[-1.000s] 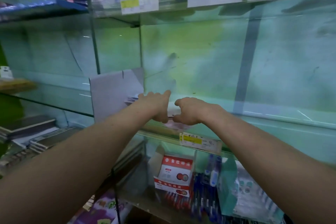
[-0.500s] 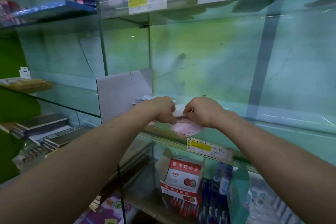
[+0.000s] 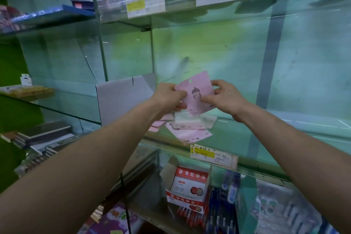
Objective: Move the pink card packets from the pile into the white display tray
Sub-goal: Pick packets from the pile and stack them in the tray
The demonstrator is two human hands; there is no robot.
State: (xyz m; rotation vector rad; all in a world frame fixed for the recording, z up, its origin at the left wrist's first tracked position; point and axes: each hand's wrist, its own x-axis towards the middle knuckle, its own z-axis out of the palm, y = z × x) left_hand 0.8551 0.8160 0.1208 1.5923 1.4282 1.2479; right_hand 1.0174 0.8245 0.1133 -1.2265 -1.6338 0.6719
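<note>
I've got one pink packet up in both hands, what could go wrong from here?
The pile lies loose near the front of the shelf; a forearm might sweep packets off. The left hand and right hand pinch the packet only at its edges, so it could slip before reaching the tray.

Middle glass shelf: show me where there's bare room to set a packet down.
Bare glass shelf runs rightward from the pile to the frame's edge, between the back wall and the front lip. Crowded: the pile sprawls beside the white display tray, under the left hand and right hand, which pinch a pink packet.
</note>
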